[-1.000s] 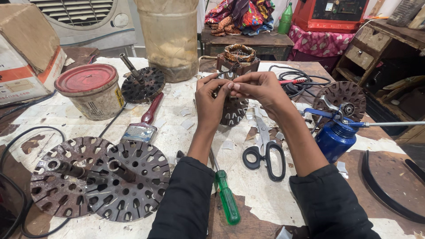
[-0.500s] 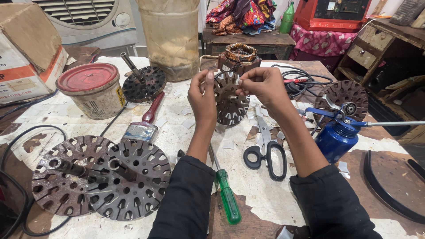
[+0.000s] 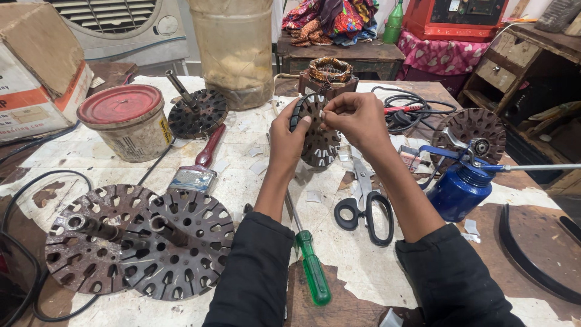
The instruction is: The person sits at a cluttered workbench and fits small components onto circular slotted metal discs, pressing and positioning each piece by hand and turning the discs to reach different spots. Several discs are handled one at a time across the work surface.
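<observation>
Hands meet above the middle of a cluttered, paint-flaked workbench [image 3: 363, 266]. Your left hand [image 3: 285, 134] grips the near edge of a dark slotted motor core [image 3: 315, 136], holding it upright and off the table, fingers wrapped on its rim. Your right hand [image 3: 354, 118] pinches something small and pale at the core's upper slots; it is too small to identify. Both sleeves are dark.

Risks from here, as a judgement: the core is held by one edge only, so a slackened left grip could drop it onto the black-handled scissors [image 3: 365, 209] lying just beneath. The small piece in your right pinch could slip and be lost among the white scraps scattered on the bench. The slot edges look sharp and could nick a fingertip pressed into them.

A green-handled screwdriver [image 3: 310, 260] lies beside your left forearm; a shifted elbow could roll it. A blue oil can [image 3: 457, 191] stands near your right forearm, its long spout pointing right, and could tip if nudged. Two rusty perforated discs [image 3: 142, 242] rest at left, well apart.
</observation>
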`<state>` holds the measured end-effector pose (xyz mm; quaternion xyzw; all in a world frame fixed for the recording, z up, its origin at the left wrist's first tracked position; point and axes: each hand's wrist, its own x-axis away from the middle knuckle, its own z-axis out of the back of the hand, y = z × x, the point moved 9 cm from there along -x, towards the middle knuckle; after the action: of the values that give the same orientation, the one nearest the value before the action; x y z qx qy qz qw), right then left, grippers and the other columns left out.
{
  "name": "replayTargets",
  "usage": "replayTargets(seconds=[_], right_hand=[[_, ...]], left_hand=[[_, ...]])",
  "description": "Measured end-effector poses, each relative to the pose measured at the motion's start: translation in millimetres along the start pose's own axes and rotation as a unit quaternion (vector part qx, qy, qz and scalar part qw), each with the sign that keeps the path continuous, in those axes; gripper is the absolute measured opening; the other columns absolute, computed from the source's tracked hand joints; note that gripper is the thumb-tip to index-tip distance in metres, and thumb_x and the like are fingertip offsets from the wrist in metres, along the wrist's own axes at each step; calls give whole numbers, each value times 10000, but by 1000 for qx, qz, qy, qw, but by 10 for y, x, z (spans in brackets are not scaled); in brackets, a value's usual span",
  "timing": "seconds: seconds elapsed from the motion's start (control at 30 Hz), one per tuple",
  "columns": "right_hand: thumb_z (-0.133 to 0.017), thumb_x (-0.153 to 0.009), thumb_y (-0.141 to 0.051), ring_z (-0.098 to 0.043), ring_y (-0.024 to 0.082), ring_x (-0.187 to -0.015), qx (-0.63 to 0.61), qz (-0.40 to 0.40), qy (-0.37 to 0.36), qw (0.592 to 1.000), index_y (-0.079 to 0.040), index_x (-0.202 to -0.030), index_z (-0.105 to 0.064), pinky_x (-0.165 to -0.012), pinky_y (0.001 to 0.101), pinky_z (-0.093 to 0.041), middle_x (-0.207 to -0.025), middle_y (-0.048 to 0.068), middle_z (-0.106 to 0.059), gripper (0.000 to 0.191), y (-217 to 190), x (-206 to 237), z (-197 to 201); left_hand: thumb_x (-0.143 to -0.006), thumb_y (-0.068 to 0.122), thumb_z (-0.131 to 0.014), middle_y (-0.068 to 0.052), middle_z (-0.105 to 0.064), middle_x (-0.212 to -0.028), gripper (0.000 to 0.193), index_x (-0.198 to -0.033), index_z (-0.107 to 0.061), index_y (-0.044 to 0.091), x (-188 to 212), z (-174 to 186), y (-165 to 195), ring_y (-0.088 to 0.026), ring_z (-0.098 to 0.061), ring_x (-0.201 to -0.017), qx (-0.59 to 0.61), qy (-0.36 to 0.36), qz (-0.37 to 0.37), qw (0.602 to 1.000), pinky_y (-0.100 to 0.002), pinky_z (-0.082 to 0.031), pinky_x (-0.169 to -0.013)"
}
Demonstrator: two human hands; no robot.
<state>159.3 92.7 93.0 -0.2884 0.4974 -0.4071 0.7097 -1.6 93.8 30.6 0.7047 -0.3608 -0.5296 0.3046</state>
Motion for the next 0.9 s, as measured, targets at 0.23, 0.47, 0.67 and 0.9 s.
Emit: replayTargets(seconds=[0.23,0.47,0.67,0.9], right_hand=[[-730,-853,6,-760,124,-710,-22,-12,2,1000,52,-907,-736,-666,240,-630,-807,87,-761,71,39,-7,-5],[-729,-855,-2,-748,121,-679,-18,-19,8,1000,53,-906,-731,-630,244,-623,-795,85,-751,75,52,34,-30],[-768,-869,-53,-739,84,-728,12,36,7,999,33,-921,-747,-670,224,-617,-813,63,-765,103,-114,47,-63],[-757,-878,-37,-736,75,-738,0,68,-2,998,18,-933,-749,-676,224,-615,-817,46,-763,78,-246,65,-174]], left_hand=[[-921,107,-644,-105,-715,-1058,384,-1281,-532,33,29,0,-114,-125,-685,-900,33,33,63,997,-285,-552,-772],[-946,127,-675,-102,-758,-868,202,-1092,-654,-11,104,63,90,-133,-689,-748,-113,99,-29,988,-295,-550,-697],[-980,144,-644,-128,-768,-870,245,-1151,-677,-28,188,-46,380,-150,-752,-756,-173,82,-105,976,-314,-570,-689],[-1001,207,-636,-142,-777,-931,297,-1127,-723,-48,198,68,573,-145,-719,-809,-180,90,-152,968,-320,-564,-724]])
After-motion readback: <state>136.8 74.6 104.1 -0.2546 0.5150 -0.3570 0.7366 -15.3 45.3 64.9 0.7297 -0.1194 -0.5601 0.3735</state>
